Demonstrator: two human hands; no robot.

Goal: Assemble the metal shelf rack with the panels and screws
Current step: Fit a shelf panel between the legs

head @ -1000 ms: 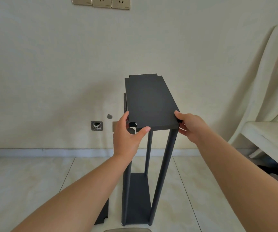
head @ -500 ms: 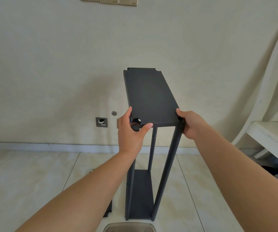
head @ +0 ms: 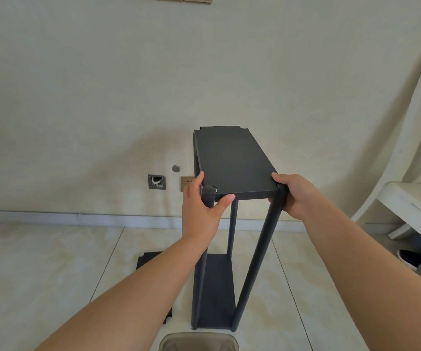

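A dark grey metal rack stands upright on the tiled floor, with a bottom shelf [head: 214, 290] between round posts. A dark top panel [head: 232, 160] lies across the post tops. My left hand [head: 202, 211] curls round the near left post [head: 209, 196], thumb at the panel's front edge. My right hand [head: 296, 196] grips the near right post [head: 262, 254] at the panel's corner. A spare dark panel [head: 151, 259] lies flat on the floor to the left, partly hidden by my left arm.
A cream wall with sockets [head: 186, 182] and an open wall box [head: 156, 181] stands close behind the rack. A white chair [head: 412, 198] is at the right, with dark shoes [head: 417, 262] under it. A translucent container rim [head: 199, 342] shows at the bottom edge.
The top panel has come down lower at its near end and now sits level with the post tops. Both hands stayed at the near corners.
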